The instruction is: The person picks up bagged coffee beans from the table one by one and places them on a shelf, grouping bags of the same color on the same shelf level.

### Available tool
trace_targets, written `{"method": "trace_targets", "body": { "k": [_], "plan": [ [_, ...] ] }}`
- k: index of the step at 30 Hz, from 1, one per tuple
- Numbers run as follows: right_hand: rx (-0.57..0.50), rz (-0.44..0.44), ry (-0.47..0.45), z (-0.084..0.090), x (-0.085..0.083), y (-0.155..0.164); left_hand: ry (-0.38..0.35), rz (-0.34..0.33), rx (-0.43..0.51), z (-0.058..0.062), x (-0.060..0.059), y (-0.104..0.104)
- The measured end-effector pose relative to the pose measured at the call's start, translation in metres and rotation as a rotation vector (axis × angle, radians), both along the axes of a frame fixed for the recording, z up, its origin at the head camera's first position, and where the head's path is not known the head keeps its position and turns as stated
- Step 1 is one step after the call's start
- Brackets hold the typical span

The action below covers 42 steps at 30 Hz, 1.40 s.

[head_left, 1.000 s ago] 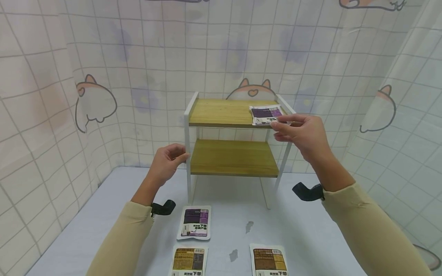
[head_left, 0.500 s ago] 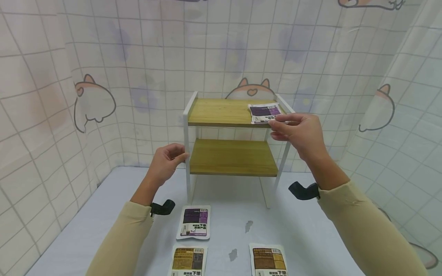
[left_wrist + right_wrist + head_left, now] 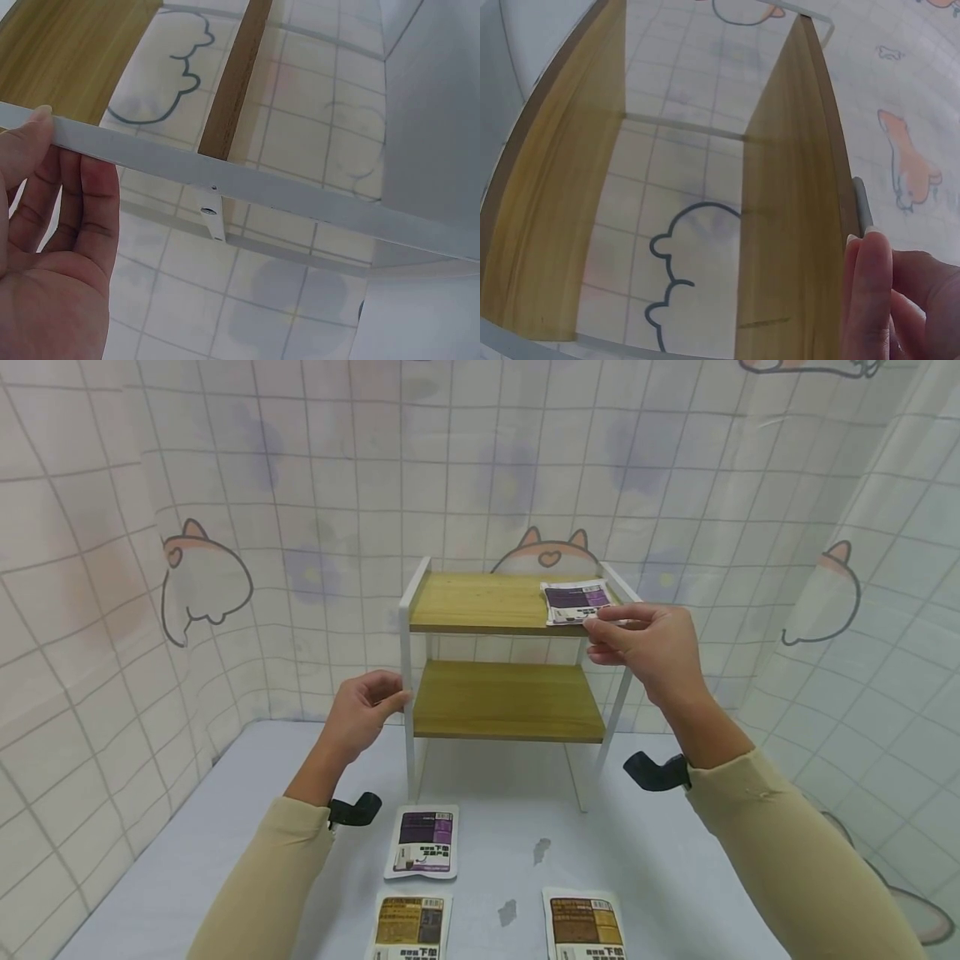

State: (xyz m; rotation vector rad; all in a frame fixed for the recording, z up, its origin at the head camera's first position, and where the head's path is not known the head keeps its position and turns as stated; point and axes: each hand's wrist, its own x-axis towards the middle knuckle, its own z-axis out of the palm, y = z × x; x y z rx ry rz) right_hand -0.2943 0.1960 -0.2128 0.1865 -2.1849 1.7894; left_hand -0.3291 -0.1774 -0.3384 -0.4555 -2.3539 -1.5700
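Purple pouch (image 3: 576,602) nudged slightly further onto the top shelf (image 3: 480,602) since 1.0 s ago; both hands otherwise unmoved.
Left hand (image 3: 363,708): grip curled round the rack's white front post (image 3: 406,693). Right hand (image 3: 649,646): grip pinched on the pouch's front edge at the shelf's right end. Risk: pouch overhangs the front edge, so it could be dragged off if the pinch is withdrawn carelessly. Count: 1 rack, 2 shelves, 4 pouches (1 shelved, 3 on the tabletop (image 3: 660,860)).

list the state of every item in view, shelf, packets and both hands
shelf rack: upright on the table, lower shelf bare
purple packet on top shelf: lying flat, near edge pinched by the right hand
left hand: grip curled round the rack's front left leg
purple packet on table: flat, untouched
two brown packets: flat at the table's near edge
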Motion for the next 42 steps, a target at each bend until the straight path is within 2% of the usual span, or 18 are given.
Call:
{"method": "trace_targets", "body": {
  "k": [7, 27, 42],
  "plan": [
    [-0.018, -0.001, 0.007, -0.0005, -0.0028, -0.0010, 0.002, 0.002, -0.014, -0.0005, -0.0012, -0.0004],
    [0.051, -0.031, 0.023, -0.0007, -0.0047, -0.0017, 0.018, -0.003, -0.006, -0.0018, -0.0008, -0.0001],
    [0.039, 0.001, 0.062, -0.0067, -0.0012, 0.0027, 0.009, 0.001, 0.014, -0.0022, -0.0009, 0.0009]
  ]
}}
